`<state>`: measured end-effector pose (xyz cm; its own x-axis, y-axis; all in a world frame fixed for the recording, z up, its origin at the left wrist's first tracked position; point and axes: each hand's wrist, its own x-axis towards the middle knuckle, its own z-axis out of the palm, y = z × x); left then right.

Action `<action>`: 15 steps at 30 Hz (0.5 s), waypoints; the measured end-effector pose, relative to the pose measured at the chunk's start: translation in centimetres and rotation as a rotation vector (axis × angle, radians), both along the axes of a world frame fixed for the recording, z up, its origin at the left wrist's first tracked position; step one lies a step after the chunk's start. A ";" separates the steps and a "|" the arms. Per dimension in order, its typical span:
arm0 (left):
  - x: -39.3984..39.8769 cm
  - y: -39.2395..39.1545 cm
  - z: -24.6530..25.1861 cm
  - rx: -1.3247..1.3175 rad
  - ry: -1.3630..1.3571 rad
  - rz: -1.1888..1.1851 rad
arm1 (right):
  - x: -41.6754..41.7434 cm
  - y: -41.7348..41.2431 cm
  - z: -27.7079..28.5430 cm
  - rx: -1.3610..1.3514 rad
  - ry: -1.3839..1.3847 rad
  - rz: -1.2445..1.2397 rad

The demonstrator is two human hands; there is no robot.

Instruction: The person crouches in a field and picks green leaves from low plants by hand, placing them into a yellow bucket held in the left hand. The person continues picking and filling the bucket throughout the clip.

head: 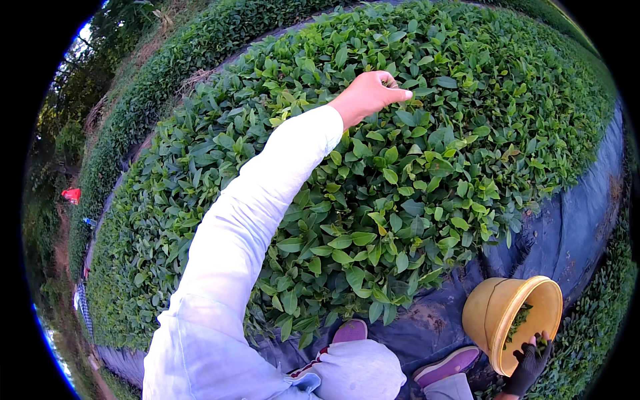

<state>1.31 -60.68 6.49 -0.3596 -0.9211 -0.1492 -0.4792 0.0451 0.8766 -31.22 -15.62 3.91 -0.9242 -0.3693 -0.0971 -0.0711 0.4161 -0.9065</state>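
Note:
My bare left hand (pixel 372 95) reaches out over the leafy tea bushes (pixel 400 200), with thumb and fingers curled towards each other among the top shoots. Whether a shoot lies between the fingertips cannot be told. At the lower right, my right hand (pixel 531 362) wears a dark fingerless glove and is at the lower rim of a yellow plastic bucket (pixel 482 310). The bucket is tilted, its mouth towards the right. Picked green leaves (pixel 518 322) lie inside it. How firmly the right hand grips the rim is unclear.
Dark ground sheeting (pixel 570 230) runs along the hedge. My purple shoes (pixel 447 365) stand on it below the bushes. Another green row (pixel 595 335) borders the sheeting at the lower right. A red object (pixel 71 195) is far off at the left, near trees.

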 end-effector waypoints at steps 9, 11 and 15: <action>-4.4 -2.5 -3.5 -0.984 -1.063 -0.496 | -1.3 1.2 -6.1 0.364 0.265 0.365; -4.5 -3.6 -4.2 -0.971 -1.168 -0.484 | 1.9 -0.2 -5.0 0.175 0.021 0.395; -5.0 -4.3 -4.7 -0.917 -1.264 -0.500 | 3.6 -1.1 -4.3 0.506 0.280 0.472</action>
<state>-3.69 -65.01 1.80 -0.7128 -0.6984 -0.0643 -0.6068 0.6601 -0.4428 -27.57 -16.72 -0.40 -0.6933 -0.7060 -0.1446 -0.5460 0.6455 -0.5341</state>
